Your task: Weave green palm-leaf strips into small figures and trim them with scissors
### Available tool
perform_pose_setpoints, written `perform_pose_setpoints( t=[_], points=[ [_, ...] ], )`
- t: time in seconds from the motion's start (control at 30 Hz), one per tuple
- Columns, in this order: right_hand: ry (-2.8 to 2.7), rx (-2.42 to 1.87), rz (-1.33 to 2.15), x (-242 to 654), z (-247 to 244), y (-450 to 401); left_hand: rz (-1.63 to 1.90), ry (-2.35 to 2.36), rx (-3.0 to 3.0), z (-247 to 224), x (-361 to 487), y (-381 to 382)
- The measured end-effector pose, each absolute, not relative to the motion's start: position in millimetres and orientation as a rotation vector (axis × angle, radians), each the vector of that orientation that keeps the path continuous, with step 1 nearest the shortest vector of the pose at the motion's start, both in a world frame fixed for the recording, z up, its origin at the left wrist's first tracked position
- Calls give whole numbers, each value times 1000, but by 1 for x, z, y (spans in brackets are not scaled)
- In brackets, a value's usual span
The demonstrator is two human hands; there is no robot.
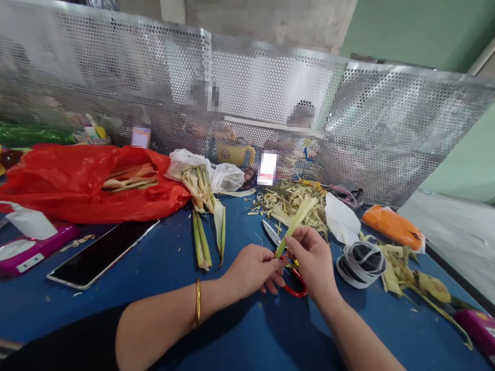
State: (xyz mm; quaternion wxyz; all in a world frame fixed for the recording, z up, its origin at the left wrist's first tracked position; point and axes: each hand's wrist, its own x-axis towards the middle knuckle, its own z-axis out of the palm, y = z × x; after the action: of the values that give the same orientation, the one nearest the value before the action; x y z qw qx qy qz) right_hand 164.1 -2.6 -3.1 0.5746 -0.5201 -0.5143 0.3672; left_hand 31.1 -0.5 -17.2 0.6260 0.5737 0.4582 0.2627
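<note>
A pale green strip of plant leaf (pixel 300 216) stands tilted up between my two hands. My left hand (pixel 253 269) is closed on its lower end, thumb and forefinger pinching. Slightly higher, my right hand (pixel 313 260) pinches the same strip from the right. Scissors with red handles (pixel 300 292) lie on the table just behind and under the hands, partly hidden by them. Several longer green and cream leaf pieces (pixel 202 240) rest to the left of my left hand. Beyond the hands spreads a heap of dry leaf scraps (pixel 289 199).
A smartphone (pixel 102 254), a purple power strip (pixel 25 249) and a red plastic bag (pixel 74 179) of strips are on the left. At right lie a ribbon roll (pixel 360 265), leaf scraps (pixel 427 285) and an orange packet (pixel 393 225). A perforated metal screen (pixel 255 78) spans the back, people behind it.
</note>
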Motion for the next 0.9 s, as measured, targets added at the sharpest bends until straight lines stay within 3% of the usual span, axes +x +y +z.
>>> perform_pose_setpoints(
  t=[0.17,0.43,0.77,0.9],
  points=[
    [-1255,-1304,653,167,-6,-1,581,1069,1343,-18,31,-1],
    [-1300,-1351,599,168,-7,-2,578,1079,1421,-23,31,-3],
    [-1278,-1261,614,169,-4,-6,453,779,846,-9,22,4],
    [-1619,-1116,331,170,-2,-12,524,797,746,-8,19,9]
  ],
)
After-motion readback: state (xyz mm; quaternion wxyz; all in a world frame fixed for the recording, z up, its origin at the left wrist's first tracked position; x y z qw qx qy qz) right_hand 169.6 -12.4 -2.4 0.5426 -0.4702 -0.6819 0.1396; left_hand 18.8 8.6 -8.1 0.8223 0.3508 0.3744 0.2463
